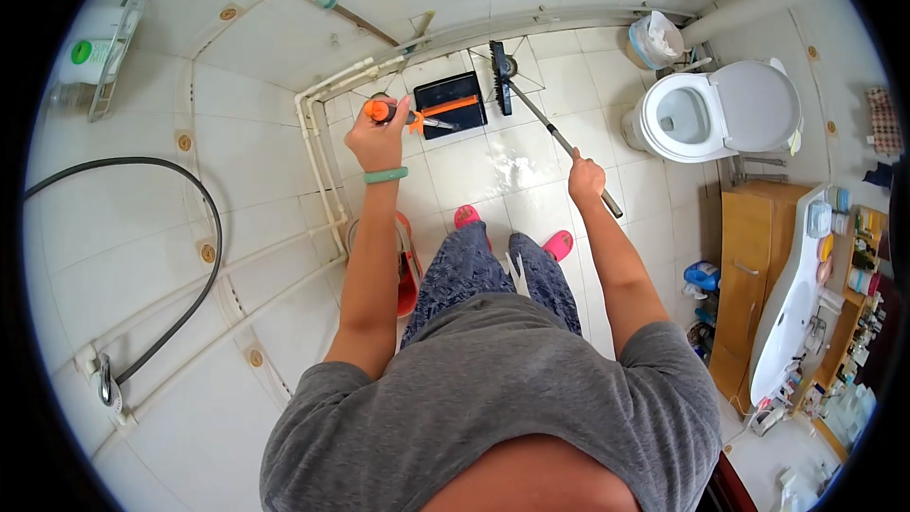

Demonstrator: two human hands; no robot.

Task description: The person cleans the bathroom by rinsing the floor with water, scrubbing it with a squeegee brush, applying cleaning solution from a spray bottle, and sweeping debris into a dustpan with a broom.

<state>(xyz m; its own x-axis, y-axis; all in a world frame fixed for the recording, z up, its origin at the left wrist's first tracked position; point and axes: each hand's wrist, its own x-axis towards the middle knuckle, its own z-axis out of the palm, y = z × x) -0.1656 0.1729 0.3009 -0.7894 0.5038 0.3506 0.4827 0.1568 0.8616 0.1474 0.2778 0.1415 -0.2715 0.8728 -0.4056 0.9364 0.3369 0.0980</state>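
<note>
My left hand [377, 137] is closed around the orange and grey handle of a dustpan [445, 106], raised in front of me. The dustpan is black with an orange strip and lies low over the tiled floor, its handle seen nearly end-on. My right hand [587, 178] grips the grey pole of a broom [500, 78]. The broom's black bristle head is on the floor just right of the dustpan, with a small gap between them. A round floor drain lies partly behind the broom head. A green bangle circles my left wrist.
To the right stand a toilet [681, 118], a small bin [654, 41] with a bag and a wooden cabinet [746, 270]. White pipes [308, 137] run along the left wall. A red basin [408, 270] sits beside my left leg. Pink slippers [559, 246] are on my feet.
</note>
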